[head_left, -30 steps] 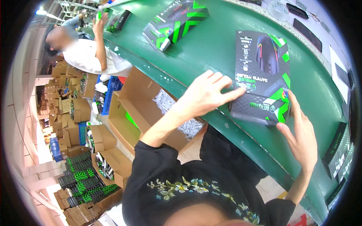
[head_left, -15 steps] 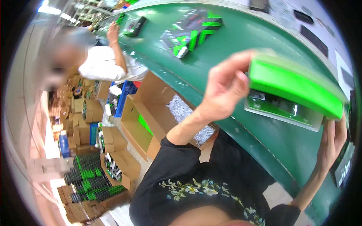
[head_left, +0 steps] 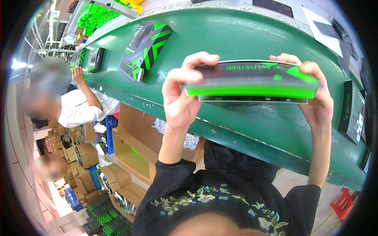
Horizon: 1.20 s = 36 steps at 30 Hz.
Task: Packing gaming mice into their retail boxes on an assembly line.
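Above the green workbench [head_left: 236, 43] I hold a black and green package [head_left: 252, 74] level between both hands. It is blurred by motion; a bright green band runs along its lower edge, and a thin clear-edged layer shows below it. My left hand [head_left: 183, 92] is closed round its left end, fingers on top and thumb against the near side. Closed on the right end, my right hand [head_left: 317, 90] has its fingers over the upper corner. To the left on the bench lies a printed black and green box [head_left: 143, 49]. A black box [head_left: 351, 112] lies beyond my right hand.
An open carton [head_left: 134, 131] with shredded paper stands below the bench's front edge. A co-worker in a white shirt [head_left: 84, 106] is at the left, near a small dark box [head_left: 96, 59]. Stacked cartons and black-green packages [head_left: 106, 216] fill the floor at lower left.
The package has moved left and turned level, so its dark printed side shows. My right hand has come up to its right end. The view has swung to the right.
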Available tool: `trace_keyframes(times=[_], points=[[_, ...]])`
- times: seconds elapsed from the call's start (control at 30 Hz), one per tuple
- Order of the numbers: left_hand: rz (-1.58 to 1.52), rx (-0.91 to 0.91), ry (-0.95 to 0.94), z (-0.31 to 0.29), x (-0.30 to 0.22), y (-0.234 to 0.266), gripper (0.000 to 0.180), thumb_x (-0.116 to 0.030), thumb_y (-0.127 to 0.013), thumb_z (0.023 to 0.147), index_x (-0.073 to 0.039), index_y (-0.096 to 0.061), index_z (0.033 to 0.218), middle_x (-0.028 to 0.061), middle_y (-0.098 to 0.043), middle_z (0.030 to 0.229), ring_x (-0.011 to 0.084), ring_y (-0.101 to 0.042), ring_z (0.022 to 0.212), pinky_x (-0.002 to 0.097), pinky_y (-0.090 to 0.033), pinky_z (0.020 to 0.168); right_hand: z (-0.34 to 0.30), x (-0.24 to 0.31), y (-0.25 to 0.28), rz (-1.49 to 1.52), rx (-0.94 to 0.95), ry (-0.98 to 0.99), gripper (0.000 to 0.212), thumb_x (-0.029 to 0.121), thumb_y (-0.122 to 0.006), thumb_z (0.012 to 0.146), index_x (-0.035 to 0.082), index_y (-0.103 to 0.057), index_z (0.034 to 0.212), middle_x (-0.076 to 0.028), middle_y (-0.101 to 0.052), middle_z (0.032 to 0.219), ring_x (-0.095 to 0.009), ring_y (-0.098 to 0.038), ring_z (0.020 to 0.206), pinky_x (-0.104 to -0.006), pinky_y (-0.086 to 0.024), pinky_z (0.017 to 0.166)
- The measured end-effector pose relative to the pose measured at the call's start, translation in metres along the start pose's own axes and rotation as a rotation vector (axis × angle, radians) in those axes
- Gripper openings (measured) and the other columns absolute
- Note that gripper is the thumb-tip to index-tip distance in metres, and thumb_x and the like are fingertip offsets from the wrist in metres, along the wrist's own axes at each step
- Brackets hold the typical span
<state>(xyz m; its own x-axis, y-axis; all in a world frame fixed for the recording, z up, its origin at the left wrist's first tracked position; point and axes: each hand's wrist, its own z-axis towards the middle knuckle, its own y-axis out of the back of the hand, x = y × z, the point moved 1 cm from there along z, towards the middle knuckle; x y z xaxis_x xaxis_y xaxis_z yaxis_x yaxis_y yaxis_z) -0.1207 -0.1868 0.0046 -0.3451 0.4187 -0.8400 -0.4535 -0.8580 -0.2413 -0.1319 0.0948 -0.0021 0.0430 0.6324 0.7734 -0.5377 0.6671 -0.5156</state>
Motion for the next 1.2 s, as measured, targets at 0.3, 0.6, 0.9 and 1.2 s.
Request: trace_keyframes(times=[0.3,0.6,0.9,1.2], points=[[0.197,-0.061,-0.073,-0.016,-0.01,-0.006,0.038,-0.042,-0.066,0.077,-0.005,-0.074,0.085,0.0333,-0.05,0.131,0.0435,-0.046,0.124,0.0502,-0.031,0.106,0.003,0.048,-0.018,-0.805,0.108,0.157,0.046,0.014,-0.083,0.058,0.0,-0.068,0.099,-0.025,-0.059,0.122,-0.034,-0.061,0.109,-0.0442,-0.048,0.093],[0.866,-0.075,-0.35,-0.032,-0.011,-0.007,0.039,-0.01,-0.074,0.065,-0.002,-0.062,0.101,0.0291,-0.061,0.114,0.0397,-0.065,0.1,0.0465,-0.054,0.086,-0.011,0.031,-0.039,-1.063,0.112,0.258,0.049,0.006,-0.074,0.07,0.006,-0.064,0.118,-0.017,-0.061,0.12,-0.033,-0.066,0.098,-0.0363,-0.055,0.085],[0.591,-0.445,-0.225,-0.026,0.002,-0.055,0.028,-0.012,-0.064,0.072,0.001,-0.059,0.096,0.0227,-0.056,0.117,0.0316,-0.058,0.105,0.0428,-0.045,0.094,-0.021,-0.004,-0.062,-0.959,-0.306,0.34,0.039,-0.003,-0.061,0.069,0.007,-0.073,0.104,-0.015,-0.056,0.122,-0.025,-0.06,0.1,-0.0348,-0.05,0.087],[0.212,-0.344,-0.094,-0.024,0.015,-0.047,0.038,-0.017,-0.051,0.064,-0.002,-0.055,0.098,0.0239,-0.047,0.125,0.0322,-0.047,0.116,0.0452,-0.037,0.104,-0.026,-0.012,-0.048,-0.503,-0.254,0.267,0.027,0.0,-0.056,0.071,0.001,-0.076,0.09,-0.019,-0.05,0.13,-0.029,-0.045,0.122,-0.043,-0.03,0.107]])
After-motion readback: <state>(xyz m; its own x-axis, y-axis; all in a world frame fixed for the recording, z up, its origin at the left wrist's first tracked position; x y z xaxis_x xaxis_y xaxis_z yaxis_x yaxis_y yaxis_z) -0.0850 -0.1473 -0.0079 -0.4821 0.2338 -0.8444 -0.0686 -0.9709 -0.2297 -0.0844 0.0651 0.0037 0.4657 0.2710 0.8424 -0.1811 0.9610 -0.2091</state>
